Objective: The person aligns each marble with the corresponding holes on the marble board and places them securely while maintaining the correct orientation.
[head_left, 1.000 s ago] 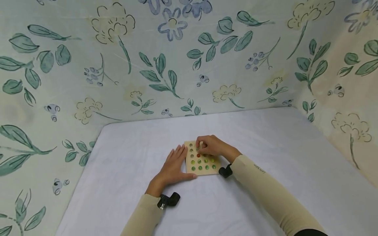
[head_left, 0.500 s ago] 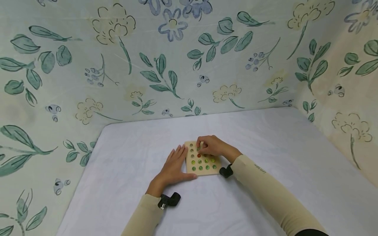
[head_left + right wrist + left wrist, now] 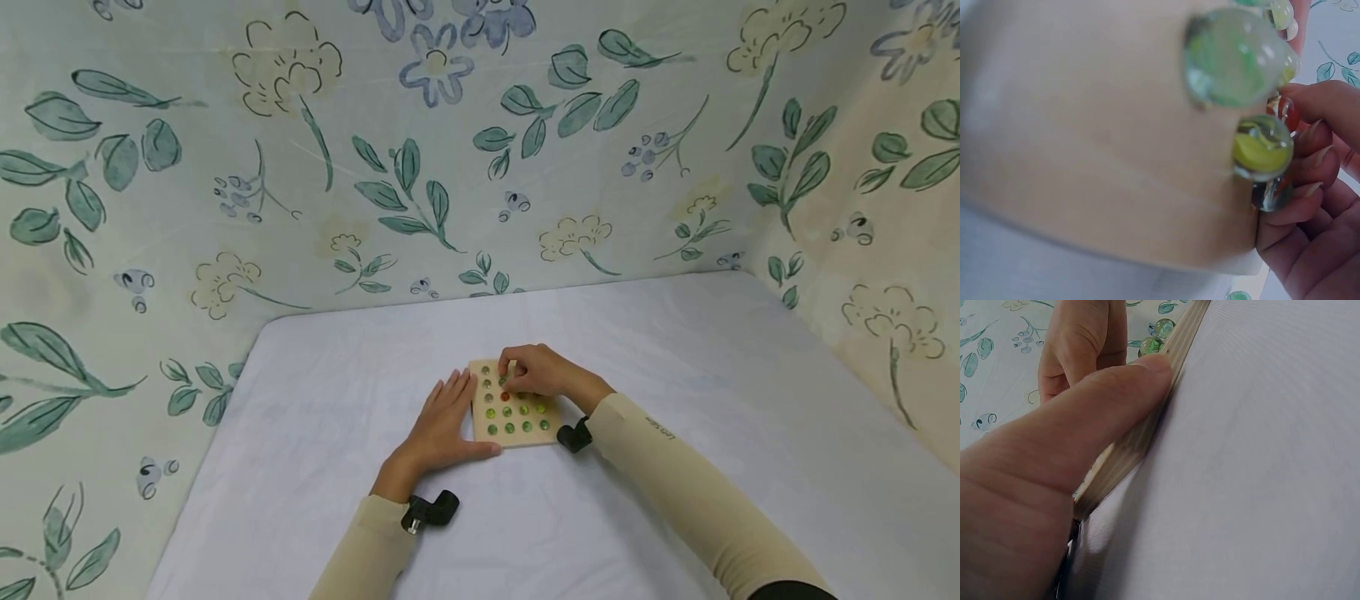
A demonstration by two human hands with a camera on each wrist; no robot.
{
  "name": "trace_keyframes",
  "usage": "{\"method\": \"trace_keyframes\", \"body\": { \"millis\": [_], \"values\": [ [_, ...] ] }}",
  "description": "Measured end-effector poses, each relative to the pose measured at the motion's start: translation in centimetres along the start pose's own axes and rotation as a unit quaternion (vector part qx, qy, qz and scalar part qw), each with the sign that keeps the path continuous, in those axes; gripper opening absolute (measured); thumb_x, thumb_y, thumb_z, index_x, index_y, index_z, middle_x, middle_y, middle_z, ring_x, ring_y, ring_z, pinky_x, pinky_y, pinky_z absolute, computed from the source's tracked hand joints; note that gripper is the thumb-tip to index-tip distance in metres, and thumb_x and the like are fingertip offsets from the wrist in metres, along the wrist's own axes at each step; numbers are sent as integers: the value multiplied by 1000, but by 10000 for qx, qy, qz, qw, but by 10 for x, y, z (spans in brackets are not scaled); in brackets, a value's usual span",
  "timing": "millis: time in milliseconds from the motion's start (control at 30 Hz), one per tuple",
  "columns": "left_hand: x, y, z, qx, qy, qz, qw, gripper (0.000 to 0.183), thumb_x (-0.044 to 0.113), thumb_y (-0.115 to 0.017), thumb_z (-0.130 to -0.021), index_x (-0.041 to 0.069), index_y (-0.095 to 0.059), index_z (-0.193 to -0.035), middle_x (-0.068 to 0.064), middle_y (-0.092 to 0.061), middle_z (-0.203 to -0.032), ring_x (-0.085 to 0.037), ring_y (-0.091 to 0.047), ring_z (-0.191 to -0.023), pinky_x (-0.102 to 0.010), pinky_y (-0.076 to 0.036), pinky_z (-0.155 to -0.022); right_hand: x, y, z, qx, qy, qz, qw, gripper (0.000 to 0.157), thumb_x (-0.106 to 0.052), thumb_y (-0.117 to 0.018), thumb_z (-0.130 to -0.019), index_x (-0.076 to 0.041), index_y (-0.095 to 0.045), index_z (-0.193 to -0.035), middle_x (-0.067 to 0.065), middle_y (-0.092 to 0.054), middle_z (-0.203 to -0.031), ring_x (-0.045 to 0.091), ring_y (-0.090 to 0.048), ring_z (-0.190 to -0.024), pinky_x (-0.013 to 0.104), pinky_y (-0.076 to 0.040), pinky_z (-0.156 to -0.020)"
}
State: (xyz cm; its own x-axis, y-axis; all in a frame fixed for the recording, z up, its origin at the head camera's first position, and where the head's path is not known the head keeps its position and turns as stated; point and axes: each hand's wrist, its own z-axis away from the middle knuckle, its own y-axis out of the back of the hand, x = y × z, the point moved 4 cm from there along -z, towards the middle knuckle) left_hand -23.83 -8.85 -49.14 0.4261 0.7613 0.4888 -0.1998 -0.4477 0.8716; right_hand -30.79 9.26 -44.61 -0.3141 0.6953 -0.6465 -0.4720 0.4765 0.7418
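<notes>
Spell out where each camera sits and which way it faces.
Head: worn on the head, looking forward and down at a wooden board and marbles on white cloth; left hand, right hand and both sleeves show.
Left wrist: on that wrist, looking past the left thumb along the board's edge; the right hand apparently shows beyond.
Right wrist: on that wrist, looking across the board's face; curled fingers show beside the marbles.
Shared by head and right wrist: board, marbles, right hand.
</notes>
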Motion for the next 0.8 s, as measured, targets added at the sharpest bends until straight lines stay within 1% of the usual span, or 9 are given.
{"method": "trace_keyframes", "body": {
  "millis": [300, 600, 800],
  "values": [
    [0, -1, 1, -58, 18, 26, 10000, 120, 76, -64, -70, 10, -13, -155, -3, -8, -162, -17, 2, -148, -37, 2, -119, 0, -1, 0, -40, -5, -5, 10000, 12, -16, -70, -88, -14, -62, -97, -1, -55, -59, 11, -48, -51, 22, -39, -48],
    [0, -1, 1, -35, 14, 35, 10000, 119, 75, -65, -71, 10, -13, -155, -3, -8, -162, -17, 1, -148, -38, 2, -119, 0, 1, -1, -82, 2, 2, 10000, 12, -16, -70, -88, -15, -62, -97, 0, -56, -60, 11, -49, -52, 22, -41, -49],
    [0, -1, 1, -23, 4, 46, 10000, 119, 75, -65, -71, 9, -13, -155, -4, -8, -162, -17, 1, -148, -37, 3, -119, 2, 2, 0, -99, -99, -41, 9999, 14, -17, -71, -88, -16, -62, -99, 0, -56, -60, 12, -50, -53, 23, -40, -50]
  ]
}}
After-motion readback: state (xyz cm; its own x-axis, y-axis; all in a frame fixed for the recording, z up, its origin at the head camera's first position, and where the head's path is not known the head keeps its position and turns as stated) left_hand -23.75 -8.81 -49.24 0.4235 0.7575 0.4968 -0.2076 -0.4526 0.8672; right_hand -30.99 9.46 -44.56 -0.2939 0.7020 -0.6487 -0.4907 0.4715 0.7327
